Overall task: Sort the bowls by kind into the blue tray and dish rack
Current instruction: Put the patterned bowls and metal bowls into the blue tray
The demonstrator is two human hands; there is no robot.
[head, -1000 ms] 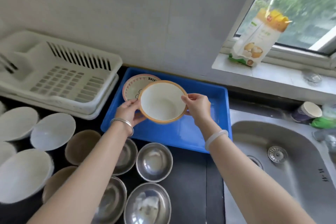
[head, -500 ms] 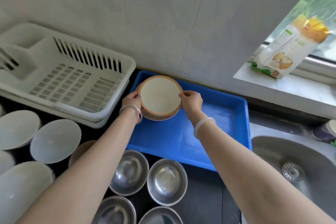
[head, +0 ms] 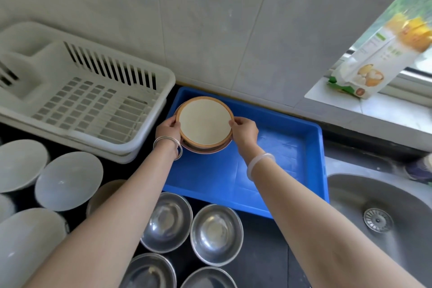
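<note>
Bowl with orange rim [head: 204, 121] at back-left corner of blue tray [head: 280, 159], nesting into pink-rimmed bowl [head: 205, 151]. Left hand [head: 167, 130] and right hand [head: 244, 131] pinch opposite rim edges, fingers curled. Best keep it level and centred, then release both sides together so stack sits flat.

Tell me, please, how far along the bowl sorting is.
Barely started. A pink-rimmed bowl lies in the back left corner of the blue tray. The left hand and right hand hold an orange-rimmed bowl nested in it. Left: steel bowls and white bowls on the counter; no bowl shows in the dish rack.
</note>
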